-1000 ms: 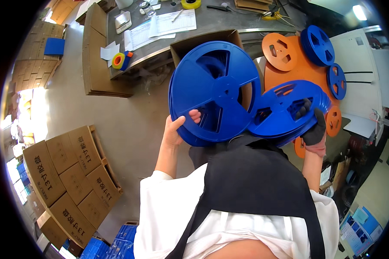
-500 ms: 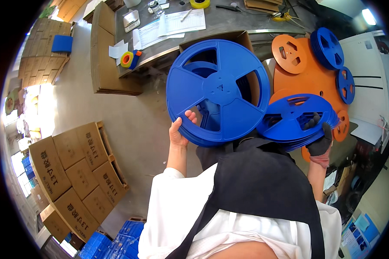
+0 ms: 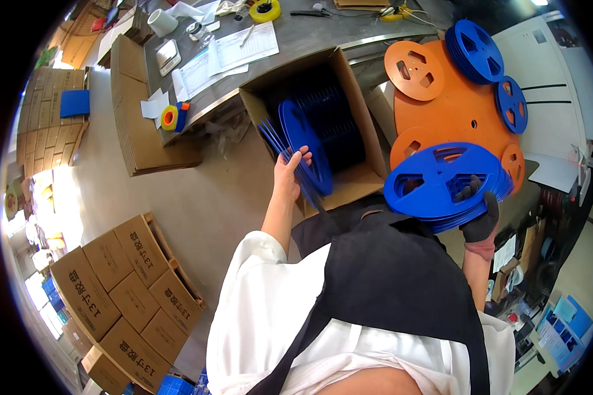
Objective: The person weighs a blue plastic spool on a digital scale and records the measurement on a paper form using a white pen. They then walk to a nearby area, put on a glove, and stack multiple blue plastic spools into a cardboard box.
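Our bare left hand (image 3: 288,172) grips upright flat blue plastic reels (image 3: 303,155) at the open brown cardboard box (image 3: 359,118); gloved right hand (image 3: 479,214) clamps a stacked blue reel pile (image 3: 441,181). Risk: thin reels fan apart, slip out.

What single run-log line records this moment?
left hand: shut on blue reels at open cardboard box | right hand: gloved, shut on blue reel stack | orange reels behind

Upright blue reels (image 3: 306,148) are crowding the open cardboard box (image 3: 359,118) at its left; its right half is staying free, and orange discs (image 3: 454,112) are blocking beyond.
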Demonstrator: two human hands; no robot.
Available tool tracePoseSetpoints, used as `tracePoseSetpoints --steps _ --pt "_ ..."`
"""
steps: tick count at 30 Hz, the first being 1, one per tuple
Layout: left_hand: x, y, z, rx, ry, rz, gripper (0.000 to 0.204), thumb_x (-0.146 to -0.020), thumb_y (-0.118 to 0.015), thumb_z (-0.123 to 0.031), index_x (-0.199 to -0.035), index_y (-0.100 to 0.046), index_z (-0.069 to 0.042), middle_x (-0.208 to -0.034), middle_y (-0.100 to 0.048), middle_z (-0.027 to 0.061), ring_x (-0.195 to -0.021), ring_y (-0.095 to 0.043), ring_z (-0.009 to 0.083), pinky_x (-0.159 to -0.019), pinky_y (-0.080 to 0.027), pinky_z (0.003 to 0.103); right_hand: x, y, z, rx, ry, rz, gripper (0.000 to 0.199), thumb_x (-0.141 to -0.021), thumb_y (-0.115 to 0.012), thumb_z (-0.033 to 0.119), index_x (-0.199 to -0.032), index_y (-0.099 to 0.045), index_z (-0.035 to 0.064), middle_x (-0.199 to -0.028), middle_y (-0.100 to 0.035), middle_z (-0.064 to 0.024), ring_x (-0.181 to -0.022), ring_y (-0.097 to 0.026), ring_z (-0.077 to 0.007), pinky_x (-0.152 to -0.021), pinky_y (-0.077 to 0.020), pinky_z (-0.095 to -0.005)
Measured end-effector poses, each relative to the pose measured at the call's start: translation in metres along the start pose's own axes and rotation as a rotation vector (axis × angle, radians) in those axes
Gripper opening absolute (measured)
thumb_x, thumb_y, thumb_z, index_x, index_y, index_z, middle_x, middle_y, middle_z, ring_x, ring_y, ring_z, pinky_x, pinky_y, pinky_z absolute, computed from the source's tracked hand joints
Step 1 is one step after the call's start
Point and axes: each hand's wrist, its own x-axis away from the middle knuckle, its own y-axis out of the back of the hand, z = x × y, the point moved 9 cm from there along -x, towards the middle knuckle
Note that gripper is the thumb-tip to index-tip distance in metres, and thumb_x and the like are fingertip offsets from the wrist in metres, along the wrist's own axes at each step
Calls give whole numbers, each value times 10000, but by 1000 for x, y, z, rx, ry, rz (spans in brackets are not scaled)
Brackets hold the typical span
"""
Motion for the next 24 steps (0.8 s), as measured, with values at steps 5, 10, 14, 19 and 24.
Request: tracePoseSetpoints --steps 5,10,14,19,24 --pt "-41 29 12 -143 45 -69 327 -857 -625 -20 -1145 -471 -30 -1087 -645 160 -952 -655 244 -819 -536 353 10 26 8 26 59 -131 560 -894 -592 207 -1365 -398 -25 -1145 -640 -107 -1035 -609 -237 -991 -419 -410" --pt "-78 44 5 -173 86 -98 268 -869 -569 7 -1134 -535 -6 -1085 -649 148 -975 -646 251 -824 -545 395 19 46 12 -41 68 -164 548 -903 -571 202 -1372 -394 -23 -1160 -630 -121 -1071 -598 -243 -1006 -406 -414" --pt "-119 47 -2 -169 48 -99 241 -870 -551 9 -1111 -554 -2 -1080 -650 136 -973 -641 244 -816 -532 375 21 60 10 -104 72 -224 539 -909 -558 197 -1374 -397 -21 -1163 -628 -130 -1089 -594 -253 -1014 -400 -418" --pt "-155 33 -8 -222 37 -38 259 -836 -488 59 -1080 -562 15 -1055 -651 136 -930 -640 234 -803 -518 352 23 58 9 -78 60 -257 553 -898 -572 186 -1378 -393 -23 -1163 -627 -129 -1069 -597 -256 -1008 -407 -422" --pt "-172 26 1 -182 73 0 292 -829 -435 75 -1096 -546 36 -1034 -649 147 -929 -647 260 -841 -532 391 23 58 12 -21 64 -275 582 -891 -588 190 -1388 -372 -23 -1154 -630 -124 -1052 -600 -245 -998 -424 -414"
